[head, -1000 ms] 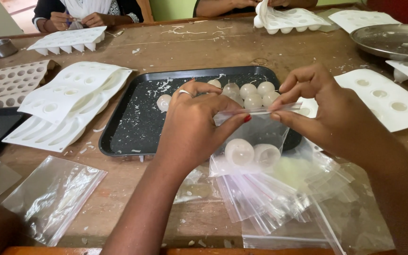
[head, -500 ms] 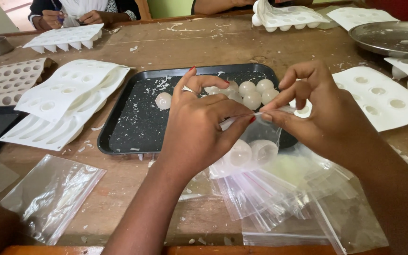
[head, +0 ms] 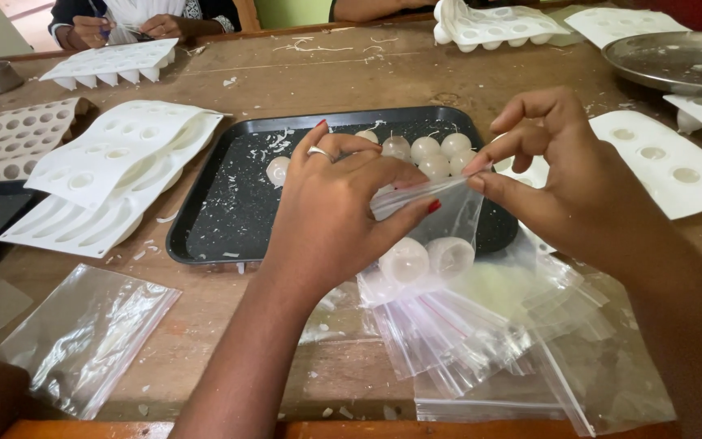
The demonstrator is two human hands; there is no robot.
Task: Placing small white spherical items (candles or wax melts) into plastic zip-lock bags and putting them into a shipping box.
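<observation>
Both hands pinch the top edge of a small clear plastic bag: the left hand closes thumb and fingers on its left end, the right hand on its right end. Two white balls sit inside the bag, held above the wooden desk, near a black tray holding more balls. Spare bags lie beneath.
</observation>
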